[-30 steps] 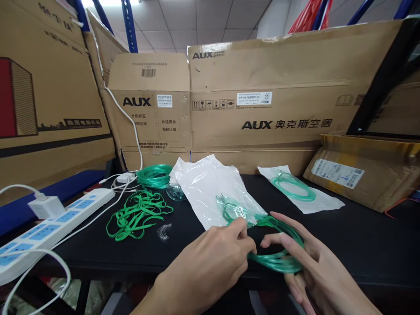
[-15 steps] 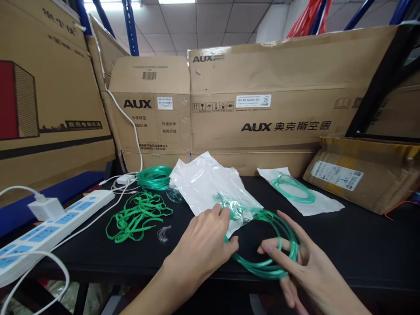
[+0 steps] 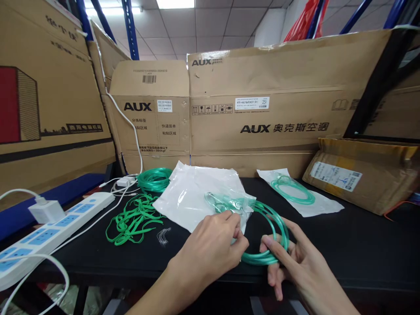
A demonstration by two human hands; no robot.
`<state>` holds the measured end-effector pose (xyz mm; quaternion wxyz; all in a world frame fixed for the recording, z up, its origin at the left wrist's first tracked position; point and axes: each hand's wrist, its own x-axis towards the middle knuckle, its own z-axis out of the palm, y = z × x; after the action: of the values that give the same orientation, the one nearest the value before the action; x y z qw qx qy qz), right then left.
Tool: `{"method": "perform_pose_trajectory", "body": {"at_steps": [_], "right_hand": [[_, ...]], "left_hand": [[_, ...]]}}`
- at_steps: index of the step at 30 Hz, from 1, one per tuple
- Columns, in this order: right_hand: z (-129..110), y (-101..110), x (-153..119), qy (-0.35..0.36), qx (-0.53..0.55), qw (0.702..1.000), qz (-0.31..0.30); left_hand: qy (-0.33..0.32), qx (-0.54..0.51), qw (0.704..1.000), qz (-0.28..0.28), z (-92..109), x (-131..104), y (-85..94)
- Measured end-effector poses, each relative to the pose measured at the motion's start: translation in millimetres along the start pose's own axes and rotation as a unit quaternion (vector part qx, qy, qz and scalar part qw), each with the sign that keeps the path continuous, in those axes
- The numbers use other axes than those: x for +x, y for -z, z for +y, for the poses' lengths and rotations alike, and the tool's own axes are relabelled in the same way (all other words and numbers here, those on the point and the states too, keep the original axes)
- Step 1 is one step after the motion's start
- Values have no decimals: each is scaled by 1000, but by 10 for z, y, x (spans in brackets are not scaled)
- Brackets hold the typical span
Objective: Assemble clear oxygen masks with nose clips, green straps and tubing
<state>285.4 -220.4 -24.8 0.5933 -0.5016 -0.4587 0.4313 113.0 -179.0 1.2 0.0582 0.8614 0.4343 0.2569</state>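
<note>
My right hand (image 3: 292,258) grips the near right side of a coil of green clear tubing (image 3: 259,259), thumb inside the loop and fingers around it. The far part of this coil lies inside the open end of a white and clear plastic bag (image 3: 193,190). My left hand (image 3: 216,240) is closed at the bag's near edge, beside the coil; its curled fingers hide the exact grip. Left of the bag lie a larger coil of green tubing (image 3: 154,179), a tangle of flat green straps (image 3: 136,221) and a few thin clear strips (image 3: 163,236).
At the back right lies another bag with coiled tubing (image 3: 292,190), beside a taped cardboard box (image 3: 367,175). A white power strip (image 3: 55,236) with cables runs along the left. Tall cardboard panels (image 3: 223,144) stand behind the black table (image 3: 108,262).
My right hand has drawn the tubing coil slightly left and up, and the loop looks smaller. The bag has shifted left and lies flatter. My left hand has moved a little right and down.
</note>
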Motion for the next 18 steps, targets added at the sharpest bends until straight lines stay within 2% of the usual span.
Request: {"method": "perform_pose_trajectory", "body": {"at_steps": [5, 7, 12, 15, 18], "right_hand": [[56, 22, 4, -23, -12, 1000, -15], [52, 26, -12, -30, -5, 999, -16], [19, 14, -40, -50, 32, 998, -32], [89, 49, 12, -49, 28, 997, -44], [243, 127, 105, -8, 3, 1000, -30]], "left_hand": [[58, 62, 996, -6, 59, 43, -59], [56, 88, 995, 0, 53, 67, -72], [-52, 103, 992, 59, 23, 114, -113], [-138, 78, 985, 63, 77, 112, -116], [-203, 64, 975, 62, 179, 85, -129]]}}
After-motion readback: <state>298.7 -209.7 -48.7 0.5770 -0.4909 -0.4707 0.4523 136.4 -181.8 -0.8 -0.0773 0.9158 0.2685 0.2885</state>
